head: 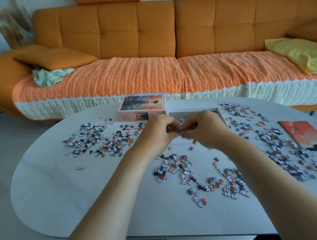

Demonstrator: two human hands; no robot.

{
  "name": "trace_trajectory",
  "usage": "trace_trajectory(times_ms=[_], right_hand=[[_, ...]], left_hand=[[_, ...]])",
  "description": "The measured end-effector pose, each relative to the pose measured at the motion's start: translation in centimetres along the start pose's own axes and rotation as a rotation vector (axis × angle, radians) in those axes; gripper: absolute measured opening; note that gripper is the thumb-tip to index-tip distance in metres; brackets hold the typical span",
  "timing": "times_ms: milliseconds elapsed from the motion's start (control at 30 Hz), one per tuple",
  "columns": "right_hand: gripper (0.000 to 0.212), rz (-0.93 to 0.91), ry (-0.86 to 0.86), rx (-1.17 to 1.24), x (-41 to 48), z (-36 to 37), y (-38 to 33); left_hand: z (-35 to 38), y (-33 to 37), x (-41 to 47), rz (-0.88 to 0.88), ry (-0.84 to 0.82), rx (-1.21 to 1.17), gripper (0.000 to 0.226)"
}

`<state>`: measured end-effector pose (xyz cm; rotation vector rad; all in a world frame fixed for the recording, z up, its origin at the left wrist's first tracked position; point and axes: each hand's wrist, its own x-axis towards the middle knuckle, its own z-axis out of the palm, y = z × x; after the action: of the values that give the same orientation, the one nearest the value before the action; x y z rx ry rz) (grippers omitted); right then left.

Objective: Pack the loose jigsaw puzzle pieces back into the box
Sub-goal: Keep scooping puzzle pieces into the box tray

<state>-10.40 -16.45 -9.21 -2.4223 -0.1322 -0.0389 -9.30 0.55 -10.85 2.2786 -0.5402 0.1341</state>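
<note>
Nearest me, loose puzzle pieces (207, 180) lay scattered over the white counter (83, 193), with more heaps to the left (100, 140) and right (274, 140). Above the middle, my left hand (158, 133) and right hand (204, 129) met, fingers (173, 127) curled together and pinched on a small clump of pieces (181, 133) over the open white box tray (219, 112). A printed picture sheet (306, 135) lay at the right. Beyond the hands stood the box lid (143, 107), then the orange sofa (137, 35).
</note>
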Motion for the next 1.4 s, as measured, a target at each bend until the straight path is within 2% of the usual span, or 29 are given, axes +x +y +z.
trace_trajectory(times_ms=[67, 233, 400, 567, 633, 733, 800, 900, 1000, 1100, 1267, 1400], right_hand=[[0.009, -0.006, 0.074, 0.037, 0.8, -0.1, 0.6], [0.009, -0.068, 0.213, -0.068, 2.9, 0.5, 2.0], [0.022, -0.072, 0.04, -0.231, 3.4, 0.7, 3.0], [0.035, -0.099, 0.137, -0.304, 3.3, 0.8, 3.0], [0.045, -0.057, 0.079, -0.292, 3.2, 1.2, 3.3], [0.037, -0.039, -0.013, -0.278, 2.8, 1.0, 3.5], [0.027, -0.074, 0.044, -0.263, 2.4, 0.8, 3.3], [0.019, -0.204, 0.181, -0.211, 1.5, 0.4, 2.5], [0.022, -0.304, 0.07, -0.242, 0.0, 0.2, 1.7], [0.029, -0.254, -0.105, -0.37, -1.3, 0.5, 1.7], [0.043, -0.142, -0.246, -0.461, -2.7, 2.4, 3.1], [0.05, -0.176, -0.28, -0.414, -3.7, 2.5, 2.8]], left_hand=[[0.5, -0.2, 1.2, 0.013, 0.037, -0.013, 0.011], [1.9, -1.0, 3.6, 0.06, 0.059, 0.048, 0.014], [2.7, -2.2, 4.0, 0.104, 0.018, 0.215, 0.026], [2.5, -2.5, 3.4, 0.138, 0.037, 0.283, 0.018], [2.5, -2.5, 3.0, 0.138, -0.037, 0.348, 0.023], [2.4, -2.7, 2.3, 0.154, -0.078, 0.398, 0.035], [2.2, -2.8, 1.7, 0.158, -0.031, 0.342, 0.032], [1.7, -2.7, 0.4, 0.156, 0.07, 0.328, 0.013], [1.3, -2.8, -1.0, 0.081, 0.062, 0.352, 0.006], [1.6, -3.2, -2.5, 0.004, -0.031, 0.4, 0.012], [2.9, -3.5, -4.2, 0.042, -0.114, 0.493, 0.042], [3.1, -2.8, -5.3, 0.087, -0.164, 0.401, 0.039]])
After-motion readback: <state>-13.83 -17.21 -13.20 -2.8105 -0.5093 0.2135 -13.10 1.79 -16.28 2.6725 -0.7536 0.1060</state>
